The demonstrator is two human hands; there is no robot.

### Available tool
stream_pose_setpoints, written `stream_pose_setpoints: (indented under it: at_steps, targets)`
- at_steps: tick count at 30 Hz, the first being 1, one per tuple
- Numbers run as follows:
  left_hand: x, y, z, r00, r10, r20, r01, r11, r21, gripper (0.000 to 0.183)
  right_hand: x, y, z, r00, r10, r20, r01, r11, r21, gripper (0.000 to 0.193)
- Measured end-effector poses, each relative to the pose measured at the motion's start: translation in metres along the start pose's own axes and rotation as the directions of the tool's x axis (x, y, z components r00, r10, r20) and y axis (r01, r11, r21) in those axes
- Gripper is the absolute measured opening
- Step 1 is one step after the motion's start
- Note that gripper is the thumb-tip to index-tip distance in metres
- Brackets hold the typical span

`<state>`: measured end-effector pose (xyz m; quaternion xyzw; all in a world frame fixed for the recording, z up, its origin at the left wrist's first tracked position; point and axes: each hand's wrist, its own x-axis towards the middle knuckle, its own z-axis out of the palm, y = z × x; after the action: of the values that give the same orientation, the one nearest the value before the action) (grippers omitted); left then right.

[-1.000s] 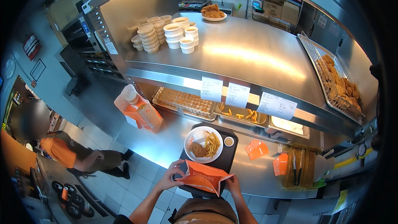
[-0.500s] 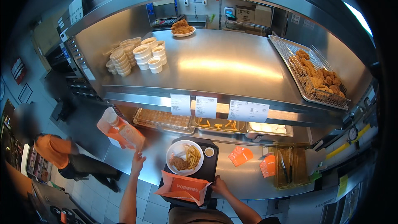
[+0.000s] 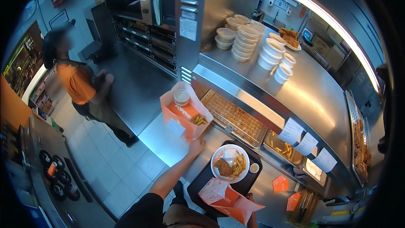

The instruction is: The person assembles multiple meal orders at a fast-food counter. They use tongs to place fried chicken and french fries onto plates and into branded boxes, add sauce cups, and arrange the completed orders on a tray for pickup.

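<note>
The person's left hand (image 3: 197, 147) is at the lower right corner of an orange-and-white paper bag (image 3: 194, 134), which stands on the metal surface (image 3: 163, 144). Its fingers are bent close together against the paper; whether they pinch it cannot be told. The bag's open mouth faces up, stretched from upper left to lower right, with a lidded cup (image 3: 182, 96) toward its far end and fries (image 3: 198, 120) toward the near right.

The right hand (image 3: 251, 196) is mostly hidden behind an open orange paper carton (image 3: 230, 199) — how its fingers sit cannot be told. The carton lies over the near part of a black tray (image 3: 205, 182), its long axis slanting down to the right and its pointed flap reaching past the tray's edge.

The tray's own long axis runs from lower left to upper right. Toward its far end sits a white plate (image 3: 216, 177) with fried chicken (image 3: 223, 167) and fries, and just right of that — a small sauce cup (image 3: 254, 168).
</note>
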<state>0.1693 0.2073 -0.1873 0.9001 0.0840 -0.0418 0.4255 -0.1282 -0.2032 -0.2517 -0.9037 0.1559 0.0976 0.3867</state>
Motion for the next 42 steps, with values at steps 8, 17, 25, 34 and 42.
stream_pose_setpoints:
  at_steps: [8,17,25,34,42]
  targets:
    - [0.049,-0.02,-0.051,0.997,-0.046,-0.056,0.042,0.996,-0.075,0.06,-0.006,-0.068,0.025,0.993,0.105,0.052,-0.116,0.939,0.325,0.034]
    - [0.153,-0.081,-0.112,0.961,-0.029,-0.276,-0.052,0.958,-0.282,0.055,0.005,-0.14,0.059,0.994,0.026,0.108,-0.055,0.959,0.279,0.031]
    - [0.219,-0.129,-0.186,0.963,0.155,-0.222,-0.234,0.888,-0.396,0.049,0.031,-0.173,0.134,0.995,-0.01,0.095,-0.016,0.962,0.272,0.033]
    - [0.033,-0.222,-0.263,0.993,-0.063,0.102,0.109,0.821,-0.561,0.033,0.048,-0.255,0.184,0.973,0.106,0.207,-0.203,0.817,0.539,0.022]
    - [-0.194,-0.219,-0.252,0.813,-0.53,0.241,0.4,0.208,-0.892,0.046,0.051,-0.329,0.193,0.974,-0.208,0.094,0.153,0.9,0.407,0.033]
